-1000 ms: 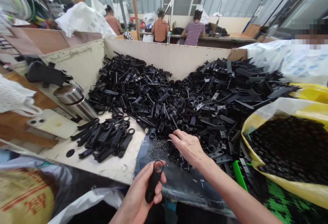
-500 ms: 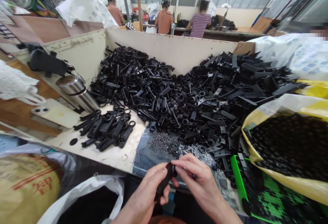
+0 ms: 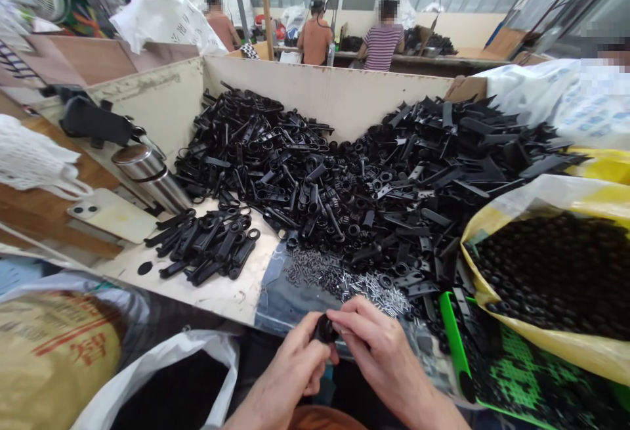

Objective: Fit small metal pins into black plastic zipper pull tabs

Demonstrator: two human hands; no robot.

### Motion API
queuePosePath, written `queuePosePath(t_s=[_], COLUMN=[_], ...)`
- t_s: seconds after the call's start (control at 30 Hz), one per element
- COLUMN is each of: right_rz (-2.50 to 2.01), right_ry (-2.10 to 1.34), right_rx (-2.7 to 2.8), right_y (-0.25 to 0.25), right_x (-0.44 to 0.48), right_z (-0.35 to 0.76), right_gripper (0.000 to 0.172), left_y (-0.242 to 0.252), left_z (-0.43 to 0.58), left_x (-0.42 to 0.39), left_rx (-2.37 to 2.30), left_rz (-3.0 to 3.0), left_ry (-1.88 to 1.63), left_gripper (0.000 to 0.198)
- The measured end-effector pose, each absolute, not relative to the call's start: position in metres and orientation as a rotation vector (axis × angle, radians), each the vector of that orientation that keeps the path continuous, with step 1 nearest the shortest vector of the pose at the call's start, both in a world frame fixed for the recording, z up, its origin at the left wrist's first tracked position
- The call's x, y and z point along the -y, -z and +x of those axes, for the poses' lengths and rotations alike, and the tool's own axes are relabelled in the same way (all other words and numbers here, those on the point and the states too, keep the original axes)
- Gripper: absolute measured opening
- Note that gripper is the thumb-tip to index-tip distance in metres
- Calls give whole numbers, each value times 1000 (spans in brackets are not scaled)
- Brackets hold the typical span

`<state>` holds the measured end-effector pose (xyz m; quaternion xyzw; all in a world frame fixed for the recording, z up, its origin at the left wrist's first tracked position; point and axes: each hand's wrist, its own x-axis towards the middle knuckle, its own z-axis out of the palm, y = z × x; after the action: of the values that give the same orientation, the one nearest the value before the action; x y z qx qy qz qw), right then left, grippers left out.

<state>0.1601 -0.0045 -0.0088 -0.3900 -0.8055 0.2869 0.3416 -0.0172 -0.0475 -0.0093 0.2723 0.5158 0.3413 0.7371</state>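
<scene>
Head view: two hands meet at the near edge of the tabletop [image 3: 201, 302], working on one black part [image 3: 325, 329]. The left hand [image 3: 295, 361] is curled around it, hiding most of its length; the right hand [image 3: 381, 348] has its fingertips closed on the upper end. Whether they also pinch something small cannot be told.

Just beyond the hands lie two patches of small pieces, one of silver pins [image 3: 378, 293] and one of dark grey pins [image 3: 311, 267], each too many to count. A dark blue sheet [image 3: 275, 302] lies under the grey ones. Behind them, one broad heap of black pieces [image 3: 300, 167], uncountable, fills the walled tabletop. To the left is one smaller group of black handles [image 3: 211, 246], overlapping too much for an exact count, with one phone [image 3: 115, 216] and one steel flask [image 3: 160, 184] near it.

At right are one green tray [image 3: 455, 344] and one open yellow-edged sack [image 3: 566, 351] of small black pieces. Three people [image 3: 315, 43] are at the back; a fourth shows partly at the right edge.
</scene>
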Motion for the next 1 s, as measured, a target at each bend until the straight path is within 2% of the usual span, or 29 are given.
queuePosePath(t_s=[0.13, 0.27, 0.47, 0.6, 0.8, 0.93, 1.0], right_rz=[-1036, -1005, -1167, -1252, -1240, -1307, -1305], right_ry=[-714, -732, -1062, -1284, -1648, -1786, -1826], right_rx=[2114, 2106, 1810, 1692, 1268, 1065, 1041], right_y=[12, 11, 11, 30, 54, 52, 50], right_x=[13, 22, 31, 41, 37, 22, 16], right_z=[160, 161, 167, 166, 148, 134, 131], right_gripper=[29, 32, 30, 21, 46, 50, 50], left_y=[18, 17, 12, 19, 29, 28, 25], left_z=[-16, -18, -29, -37, -37, -40, -43], left_x=[51, 57, 66, 69, 64, 60, 58], left_rx=[-1195, -1348, -1207, -1230, -1456, -1516, -1416], left_rz=[833, 1076, 1384, 1540, 1849, 1466, 1143], left_ry=[-673, -717, -651, -626, -562, -628, -628], left_gripper=[41, 36, 37, 35, 34, 40, 29])
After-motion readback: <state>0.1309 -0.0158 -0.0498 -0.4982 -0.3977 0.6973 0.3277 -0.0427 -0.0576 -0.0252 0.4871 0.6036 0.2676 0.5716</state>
